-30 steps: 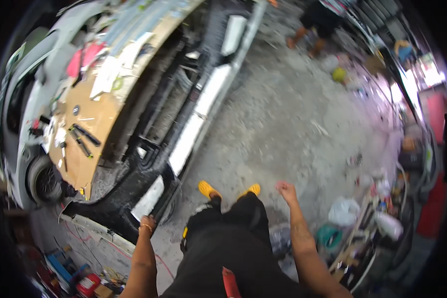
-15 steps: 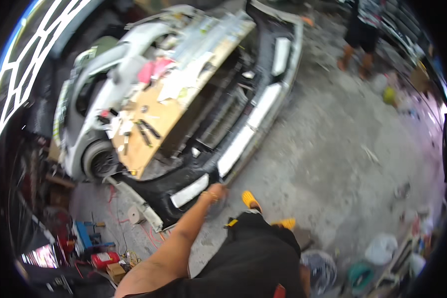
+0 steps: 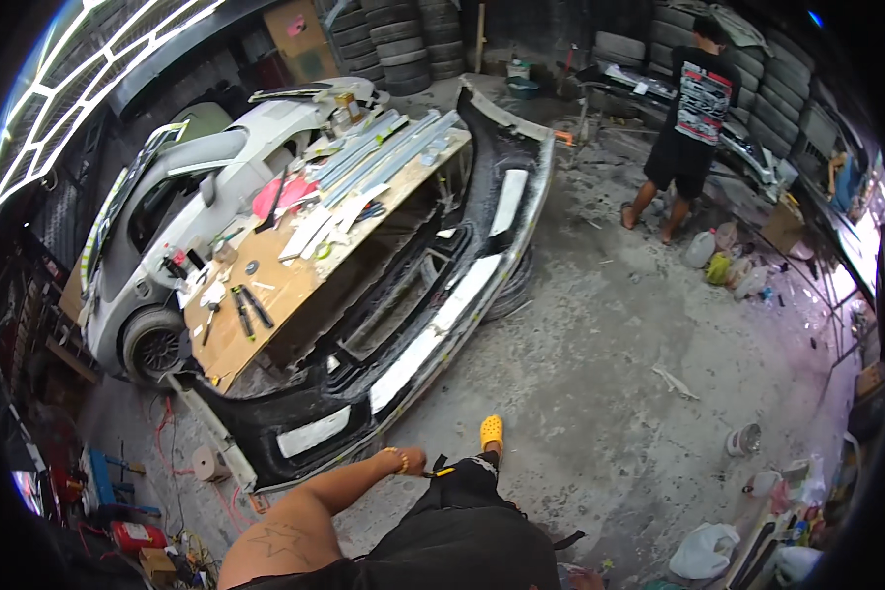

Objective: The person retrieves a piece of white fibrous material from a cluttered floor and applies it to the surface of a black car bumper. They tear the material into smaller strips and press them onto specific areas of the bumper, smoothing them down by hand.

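Note:
My left hand, with a yellow beaded bracelet at its wrist, hangs low beside my black shorts. Its fingers look curled in, and nothing shows in them. Close to it lies the near edge of a large car bumper, its dark inner side up, with white rectangular patches along it. A black-and-yellow strap end sits right next to the hand, against the shorts. My right hand is out of view. One foot in a yellow clog steps forward on the concrete.
Beyond the bumper, a wooden table bears black-handled tools, metal strips and papers. A pale car body stands behind it. Another person stands at far right near stacked tyres. Plastic bags and a can lie at right.
The view has lifted and shifted, bringing the tyres and the person's whole back into sight. My left hand has come back from the bumper's edge toward my shorts.

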A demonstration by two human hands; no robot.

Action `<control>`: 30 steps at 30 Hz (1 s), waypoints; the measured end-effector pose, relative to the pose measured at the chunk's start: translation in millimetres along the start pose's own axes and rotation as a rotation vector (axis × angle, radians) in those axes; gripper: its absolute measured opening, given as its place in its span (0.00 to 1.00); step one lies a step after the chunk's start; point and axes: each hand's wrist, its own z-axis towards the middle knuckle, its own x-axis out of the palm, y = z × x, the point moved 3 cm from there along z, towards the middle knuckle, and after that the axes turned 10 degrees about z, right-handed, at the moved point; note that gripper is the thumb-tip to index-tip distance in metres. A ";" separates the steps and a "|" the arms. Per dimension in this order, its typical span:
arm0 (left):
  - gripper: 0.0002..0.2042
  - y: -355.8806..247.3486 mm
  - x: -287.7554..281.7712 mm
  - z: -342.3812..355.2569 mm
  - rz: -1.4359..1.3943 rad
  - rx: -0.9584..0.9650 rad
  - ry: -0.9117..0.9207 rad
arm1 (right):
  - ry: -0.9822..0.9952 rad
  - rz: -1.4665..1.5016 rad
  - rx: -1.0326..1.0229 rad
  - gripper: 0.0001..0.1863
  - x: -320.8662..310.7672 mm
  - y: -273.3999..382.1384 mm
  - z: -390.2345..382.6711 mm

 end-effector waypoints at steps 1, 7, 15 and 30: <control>0.22 6.1 4.5 4.5 0.108 0.122 0.076 | 0.045 0.007 0.009 0.22 1.6 -1.5 -0.7; 0.22 35.0 -59.8 65.9 -0.465 0.047 0.380 | 0.625 -0.250 0.002 0.25 73.0 -35.0 -10.3; 0.19 -24.4 -233.8 303.8 -0.463 -0.047 0.291 | 0.366 0.180 0.059 0.31 128.6 73.3 -105.1; 0.17 -151.8 -322.3 404.5 -0.489 0.008 0.258 | 0.413 0.750 -0.447 0.16 2.9 68.4 3.2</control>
